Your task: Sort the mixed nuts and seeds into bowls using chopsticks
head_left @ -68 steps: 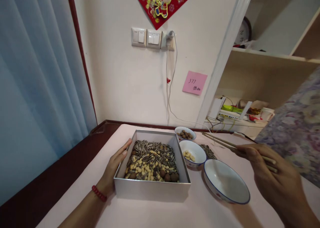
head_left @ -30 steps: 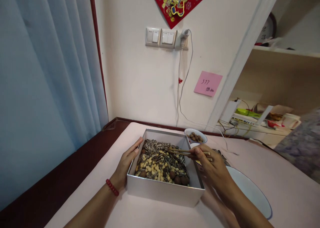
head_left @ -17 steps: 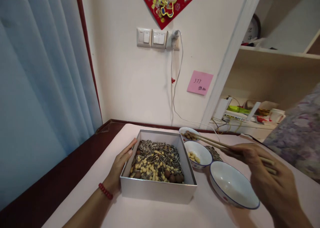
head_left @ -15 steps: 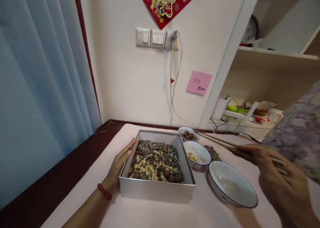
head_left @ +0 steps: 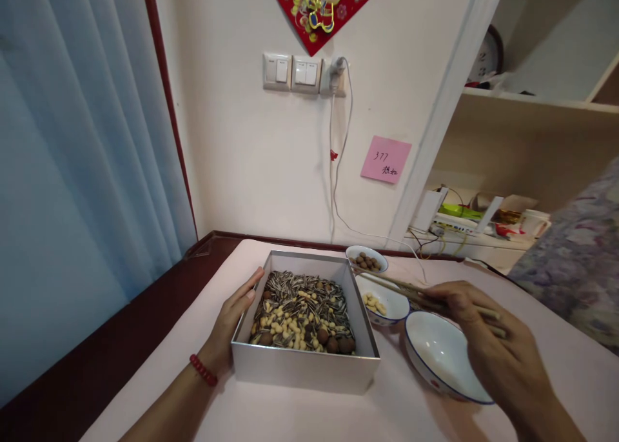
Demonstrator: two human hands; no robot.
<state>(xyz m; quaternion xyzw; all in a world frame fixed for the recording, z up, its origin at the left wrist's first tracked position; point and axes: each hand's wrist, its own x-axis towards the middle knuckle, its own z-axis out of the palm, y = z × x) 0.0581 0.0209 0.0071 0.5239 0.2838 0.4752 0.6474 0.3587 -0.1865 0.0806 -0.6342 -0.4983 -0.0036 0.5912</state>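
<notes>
A silver-grey box (head_left: 304,370) holds striped sunflower seeds (head_left: 300,284), peanuts (head_left: 287,326) in their shells and several round brown nuts (head_left: 332,345). Against its left wall lies my left hand (head_left: 229,326), fingers stretched out flat. My right hand (head_left: 498,345) grips a pair of chopsticks (head_left: 399,287), which reach over the middle bowl (head_left: 399,308) with their tips by the box's right rim; nothing is visible between the tips. That bowl has some peanuts in it. The nearest bowl (head_left: 438,348) is partly hidden by my right hand.
A small bowl (head_left: 353,251) of brown nuts stands at the back, near the wall. A white cable (head_left: 411,243) runs down from a socket (head_left: 334,79) onto the pink table cover (head_left: 193,313). Shelves with small items and floral fabric (head_left: 575,261) are at the right.
My right hand has moved left with the chopsticks, whose tips went from the small back bowl to near the box's right rim. My left hand stays on the box.
</notes>
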